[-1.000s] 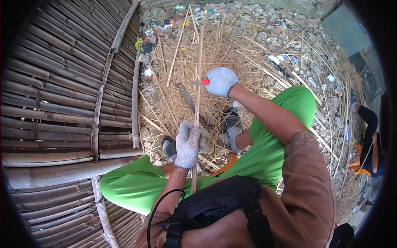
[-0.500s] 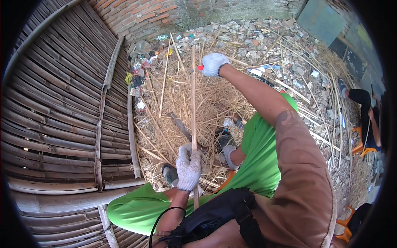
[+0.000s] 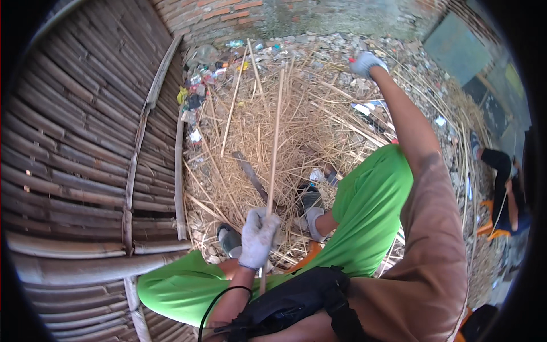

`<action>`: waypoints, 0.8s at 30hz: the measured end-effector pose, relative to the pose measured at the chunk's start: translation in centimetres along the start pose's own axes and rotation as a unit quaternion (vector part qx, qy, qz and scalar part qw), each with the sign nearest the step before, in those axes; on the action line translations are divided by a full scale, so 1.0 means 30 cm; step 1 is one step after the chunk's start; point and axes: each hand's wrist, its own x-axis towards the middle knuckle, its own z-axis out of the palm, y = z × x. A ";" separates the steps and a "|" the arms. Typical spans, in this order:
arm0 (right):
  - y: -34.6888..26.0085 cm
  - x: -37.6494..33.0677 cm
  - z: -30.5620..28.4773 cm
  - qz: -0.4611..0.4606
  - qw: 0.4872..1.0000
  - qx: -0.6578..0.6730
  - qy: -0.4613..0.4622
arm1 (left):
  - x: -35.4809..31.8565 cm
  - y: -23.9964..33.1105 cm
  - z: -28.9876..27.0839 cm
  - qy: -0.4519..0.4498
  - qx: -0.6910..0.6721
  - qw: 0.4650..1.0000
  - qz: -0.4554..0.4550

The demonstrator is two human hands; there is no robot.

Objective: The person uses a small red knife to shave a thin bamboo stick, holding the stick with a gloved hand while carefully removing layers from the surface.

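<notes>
Since the earlier frames my right hand has swung from the upper part of the bamboo strip far out beyond it, the arm now near full stretch, while my left hand has kept its hold at the strip's lower end.

Left of the strip: a bamboo-slat wall, with mixed litter at its foot. Just right of that, loose bamboo sticks lie on a bed of dry shavings.

At the strip: the left hand, in a grey work glove, is closed in a full fist around the strip's lower end, wrist straight, forearm rising from the lower edge. The strip stands nearly upright in the view, running from that fist over the shavings toward a brick wall. A dark blade-like tool lies on the shavings just left of it; a sandalled foot and green trousers lie to its right.

Right of the strip: the gloved right hand shows a small red thing at the fingers; whether it grips anything, or how far it is open, I cannot tell.

Risk, as I judge it: held at one end only, the strip may whip or slip through the fist, and its split edges could cut through the glove; the outstretched right arm gives no steadying.

Far right: another person sits well apart.
</notes>
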 end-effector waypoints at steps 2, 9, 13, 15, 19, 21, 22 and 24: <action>-0.147 -0.151 0.041 -0.034 0.997 -0.029 -0.069 | 0.023 -0.006 -0.026 0.044 0.010 0.999 -0.004; -0.656 -0.716 0.042 -0.283 0.943 0.047 -0.169 | 0.070 0.055 -0.063 0.041 -0.101 0.994 0.005; -0.803 -0.955 0.171 -0.379 0.909 0.078 -0.156 | 0.090 0.043 -0.085 0.035 -0.187 0.982 0.004; -0.838 -1.024 0.261 -0.373 0.906 0.127 -0.153 | 0.097 0.013 -0.114 0.043 -0.210 0.977 -0.005; -0.859 -1.113 0.318 -0.380 0.901 0.118 -0.172 | 0.104 -0.033 -0.152 0.037 -0.251 0.967 -0.010; -0.867 -1.139 0.343 -0.395 0.900 0.119 -0.138 | 0.111 -0.045 -0.160 0.026 -0.263 0.964 -0.006; -0.879 -1.157 0.341 -0.404 0.898 0.124 -0.125 | 0.108 -0.055 -0.163 0.033 -0.267 0.963 -0.002; -0.879 -1.169 0.330 -0.411 0.897 0.106 -0.120 | 0.115 -0.074 -0.157 0.045 -0.273 0.961 0.005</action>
